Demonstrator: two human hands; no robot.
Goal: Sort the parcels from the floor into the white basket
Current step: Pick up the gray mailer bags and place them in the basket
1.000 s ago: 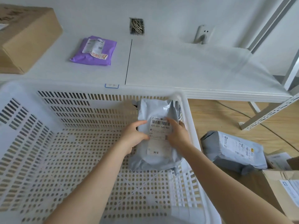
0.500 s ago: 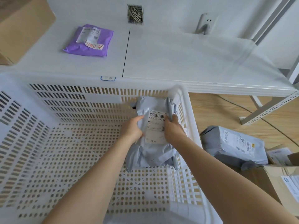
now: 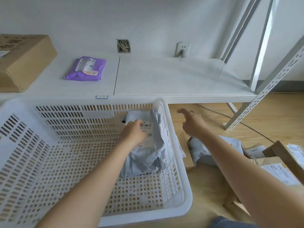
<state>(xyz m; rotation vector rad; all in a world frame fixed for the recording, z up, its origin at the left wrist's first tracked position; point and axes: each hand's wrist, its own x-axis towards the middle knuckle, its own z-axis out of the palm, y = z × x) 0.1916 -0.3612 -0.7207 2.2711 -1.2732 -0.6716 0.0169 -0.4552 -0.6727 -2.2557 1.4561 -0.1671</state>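
A grey poly-bag parcel (image 3: pixel 146 155) with a white barcode label leans in the far right corner of the white perforated basket (image 3: pixel 179 162). My left hand (image 3: pixel 134 134) rests on the parcel's label, fingers bent over it. Outside the basket, my right hand (image 3: pixel 191 123) hovers over the floor with loose fingers, holding nothing. Below my right forearm another grey parcel (image 3: pixel 204 152) lies on the wooden floor. Further right are cardboard boxes (image 3: pixel 279 168) with shipping labels.
A low white shelf (image 3: pixel 172 83) runs behind the basket, carrying a purple parcel (image 3: pixel 86 69) and a large cardboard box (image 3: pixel 23 61). A slotted white shelf upright (image 3: pixel 263 91) stands at the right. A cable runs across the floor.
My right hand has let go of the grey parcel and moved right, out over the basket's rim. My left hand stays on the parcel. The camera has tilted upward.
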